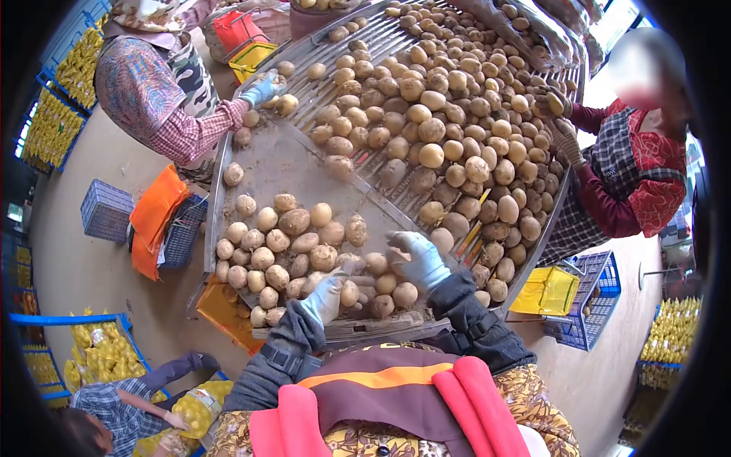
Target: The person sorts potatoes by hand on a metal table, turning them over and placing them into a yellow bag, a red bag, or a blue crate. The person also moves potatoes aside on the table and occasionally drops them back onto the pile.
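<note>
Both of my hands wear dirt-stained light blue gloves over the near end of a metal sorting table. My left hand [327, 295] lies among loose potatoes, its fingers stretched to the right, with a small potato [349, 294] against them. To its right, my right hand [420, 261] is held with fingers apart and pointing left, beside a few potatoes [383, 306] at the front edge; no potato shows in its grasp. A group of dusty potatoes [293, 222] covers the flat metal plate [282, 164] in front of and left of my hands.
A large potato heap [457, 114] lies on the slatted part beyond a metal divider [396, 206]. Gloved co-workers stand left [164, 91] and right [609, 167] of the table. Crates [106, 209] and a blue crate with a yellow bag [544, 291] stand on the floor. Another person handles a net bag [199, 411].
</note>
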